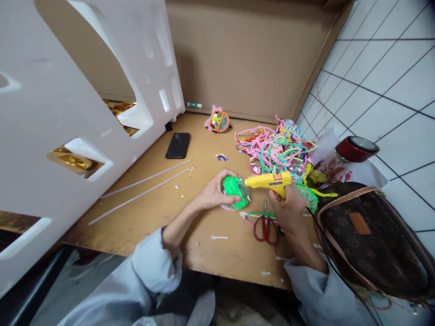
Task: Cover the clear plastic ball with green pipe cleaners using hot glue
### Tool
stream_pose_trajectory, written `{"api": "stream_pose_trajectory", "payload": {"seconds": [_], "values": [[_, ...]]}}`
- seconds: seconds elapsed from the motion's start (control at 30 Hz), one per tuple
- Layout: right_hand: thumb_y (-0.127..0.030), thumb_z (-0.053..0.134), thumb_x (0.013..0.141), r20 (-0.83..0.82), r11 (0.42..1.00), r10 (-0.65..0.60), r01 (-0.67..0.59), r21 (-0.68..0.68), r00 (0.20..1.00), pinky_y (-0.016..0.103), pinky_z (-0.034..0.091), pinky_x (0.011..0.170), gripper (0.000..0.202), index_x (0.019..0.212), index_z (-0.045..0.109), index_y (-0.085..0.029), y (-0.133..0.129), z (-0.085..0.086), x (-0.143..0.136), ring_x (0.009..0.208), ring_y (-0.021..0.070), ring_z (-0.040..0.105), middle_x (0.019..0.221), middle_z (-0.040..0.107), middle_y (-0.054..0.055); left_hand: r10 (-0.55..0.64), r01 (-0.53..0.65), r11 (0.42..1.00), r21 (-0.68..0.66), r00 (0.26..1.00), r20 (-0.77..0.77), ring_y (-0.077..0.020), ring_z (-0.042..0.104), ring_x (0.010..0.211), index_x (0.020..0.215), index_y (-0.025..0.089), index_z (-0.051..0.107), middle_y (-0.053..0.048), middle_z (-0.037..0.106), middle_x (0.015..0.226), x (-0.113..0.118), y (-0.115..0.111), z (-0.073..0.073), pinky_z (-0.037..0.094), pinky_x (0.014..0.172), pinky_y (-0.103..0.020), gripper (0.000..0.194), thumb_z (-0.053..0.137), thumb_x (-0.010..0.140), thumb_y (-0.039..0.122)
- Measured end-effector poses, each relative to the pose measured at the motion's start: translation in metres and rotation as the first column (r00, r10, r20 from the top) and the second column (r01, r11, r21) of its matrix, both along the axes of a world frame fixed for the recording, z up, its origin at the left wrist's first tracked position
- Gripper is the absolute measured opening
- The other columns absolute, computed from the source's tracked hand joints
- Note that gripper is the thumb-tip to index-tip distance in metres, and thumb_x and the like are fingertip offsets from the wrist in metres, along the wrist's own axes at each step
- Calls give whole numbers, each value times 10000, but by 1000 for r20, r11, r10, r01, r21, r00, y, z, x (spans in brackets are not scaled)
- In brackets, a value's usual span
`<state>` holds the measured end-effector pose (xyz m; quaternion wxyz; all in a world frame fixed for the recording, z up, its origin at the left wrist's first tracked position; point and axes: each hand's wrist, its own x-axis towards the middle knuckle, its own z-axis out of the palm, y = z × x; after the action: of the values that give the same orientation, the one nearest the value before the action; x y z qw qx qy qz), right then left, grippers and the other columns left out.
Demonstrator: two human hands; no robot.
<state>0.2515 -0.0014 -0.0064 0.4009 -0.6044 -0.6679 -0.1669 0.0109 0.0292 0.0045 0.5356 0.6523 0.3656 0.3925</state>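
My left hand (217, 191) is wrapped round a clear round piece covered with bright green strands (234, 190), its thumb across the front. In my right hand (288, 206) is a yellow glue gun (268, 181), its nozzle pointing left and touching or nearly touching the green surface. Below the glue gun, red-handled scissors (266, 229) lie on the brown table (204, 253), beside a green strip (260, 213). A tangled heap of pink, teal and yellow fuzzy strands (275, 145) sits behind the glue gun.
A black phone (177, 145), two thin white sticks (139, 194) and a decorated orange-and-pink piece (219, 121) lie on the table. A white plastic crate (136, 36) stands left. On the right are a brown handbag (370, 240), a red-lidded jar (356, 148) and a black cord (335, 267).
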Motion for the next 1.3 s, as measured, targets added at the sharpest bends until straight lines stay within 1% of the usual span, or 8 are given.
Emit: {"api": "stream_pose_trajectory", "payload": {"seconds": [0.13,0.37,0.47,0.57,0.7,0.83,1.1,1.3], "values": [[-299,518,807,17,999,13,-13,41,1000,296,357,563,96,746,470,-242,1,-1,0,609,188,510,662,564,15,-15,15,1000,3,1000,21,-221,659,1000,1089,207,531,-81,662,1196,0,0,0,535,853,-337,581,850,616,315],[-282,518,815,26,998,29,-31,57,999,287,339,557,104,741,454,-243,2,1,2,587,173,478,640,530,-3,-14,14,1000,13,1000,21,-187,635,923,1082,199,532,-59,652,1134,1,-1,2,519,796,-295,590,858,603,311],[-260,538,820,45,990,73,-77,114,996,283,331,550,114,747,453,-244,2,2,3,574,168,471,634,531,-10,-15,15,1000,-5,1000,22,-177,629,898,1093,199,523,-54,647,1130,1,-2,3,515,764,-281,598,855,608,309],[-242,546,827,63,981,104,-113,154,992,282,330,546,127,747,448,-247,1,5,4,560,164,469,625,529,-17,-13,13,1000,0,999,29,-192,634,948,1090,199,525,-62,647,1159,1,-2,3,518,801,-297,587,852,613,301],[-237,535,835,67,982,112,-121,147,991,288,335,544,121,748,452,-247,0,7,3,556,165,478,630,540,-13,-21,21,1000,-11,999,49,-211,641,996,1085,200,525,-74,649,1189,1,-2,2,519,840,-317,589,855,609,304],[-239,542,836,85,979,115,-127,159,990,285,343,542,114,757,459,-243,1,6,3,568,167,495,638,552,-7,-22,22,1000,-3,999,31,-209,640,992,1099,199,522,-74,642,1193,1,-3,2,518,839,-318,592,850,617,299],[-299,514,840,41,997,45,-47,64,998,293,353,548,127,739,455,-249,1,3,4,575,175,492,640,558,4,-33,32,998,46,999,14,-213,627,1022,1090,199,526,-74,636,1196,1,-3,3,511,867,-328,573,845,620,279],[-266,522,825,57,993,83,-87,73,995,287,334,537,126,727,446,-249,0,7,4,557,168,475,619,534,-8,-39,38,999,12,999,28,-234,626,1057,1097,204,518,-84,626,1228,1,-2,2,515,868,-340,591,843,611,295]]}}
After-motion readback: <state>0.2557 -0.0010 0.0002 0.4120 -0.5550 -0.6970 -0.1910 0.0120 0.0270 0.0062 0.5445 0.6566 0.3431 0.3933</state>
